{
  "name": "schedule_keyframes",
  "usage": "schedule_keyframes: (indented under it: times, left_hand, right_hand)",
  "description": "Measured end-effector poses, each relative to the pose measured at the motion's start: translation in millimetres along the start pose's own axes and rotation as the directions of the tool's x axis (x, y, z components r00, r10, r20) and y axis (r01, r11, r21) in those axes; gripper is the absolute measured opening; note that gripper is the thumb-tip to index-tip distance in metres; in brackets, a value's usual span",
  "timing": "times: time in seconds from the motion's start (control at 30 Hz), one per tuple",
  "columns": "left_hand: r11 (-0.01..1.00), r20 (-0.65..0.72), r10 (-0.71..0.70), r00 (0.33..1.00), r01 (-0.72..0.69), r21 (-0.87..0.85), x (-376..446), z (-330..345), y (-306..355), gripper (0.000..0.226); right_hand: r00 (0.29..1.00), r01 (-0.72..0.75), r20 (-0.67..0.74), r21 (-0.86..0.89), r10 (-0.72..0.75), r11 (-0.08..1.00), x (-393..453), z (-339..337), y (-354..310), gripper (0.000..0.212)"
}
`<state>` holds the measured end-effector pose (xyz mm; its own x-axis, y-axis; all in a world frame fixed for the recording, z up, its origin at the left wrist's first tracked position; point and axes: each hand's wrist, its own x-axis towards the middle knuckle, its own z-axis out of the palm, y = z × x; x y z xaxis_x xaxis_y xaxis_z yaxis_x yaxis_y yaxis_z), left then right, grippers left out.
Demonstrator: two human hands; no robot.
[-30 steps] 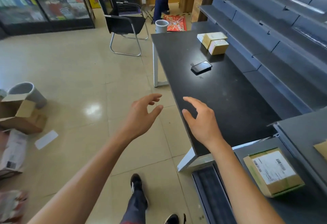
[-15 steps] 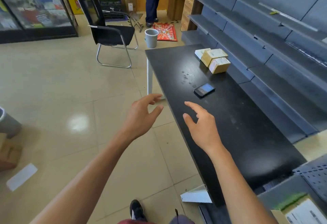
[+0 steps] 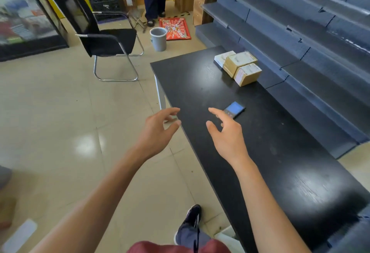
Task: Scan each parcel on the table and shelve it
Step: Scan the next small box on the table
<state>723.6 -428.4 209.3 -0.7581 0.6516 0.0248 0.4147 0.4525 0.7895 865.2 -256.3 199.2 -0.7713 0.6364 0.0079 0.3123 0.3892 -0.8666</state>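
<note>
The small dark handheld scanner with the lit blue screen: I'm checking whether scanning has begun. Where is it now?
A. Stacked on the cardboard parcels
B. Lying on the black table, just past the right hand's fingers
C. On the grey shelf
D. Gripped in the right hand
B: the small dark handheld scanner with the lit blue screen lies flat on the black table, beyond the open, empty right hand.

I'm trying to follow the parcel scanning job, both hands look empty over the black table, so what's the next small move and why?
Probably the right hand should reach a little further and pick up the handheld scanner lying just past its fingertips. Both it and the left hand hold nothing, and the parcels sit unscanned at the far end of the table, beside the empty shelves.
</note>
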Motion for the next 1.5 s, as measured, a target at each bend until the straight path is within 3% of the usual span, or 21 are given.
schedule_keyframes:
  times: [0.4,0.83,1.13,1.5]
  left_hand:
    - [1.0,0.09,-0.021,0.996,0.021,0.003,119,16,-11,0.034]
    - [0.991,0.313,0.133,0.94,-0.12,-0.06,276,16,-49,0.034]
    - [0.967,0.511,0.253,0.822,-0.233,-0.104,347,46,-59,0.034]
    - [0.931,0.76,0.267,0.592,-0.363,-0.043,412,148,-48,0.035]
  right_hand:
    - [0.998,-0.065,0.0,-0.023,0.065,0.998,112,10,24,0.042]
    - [0.942,-0.291,-0.208,-0.12,0.262,0.949,217,36,20,0.043]
    - [0.791,-0.526,-0.385,-0.032,0.475,0.85,229,46,44,0.048]
    - [0.579,-0.737,-0.486,0.032,0.655,0.676,242,31,137,0.055]
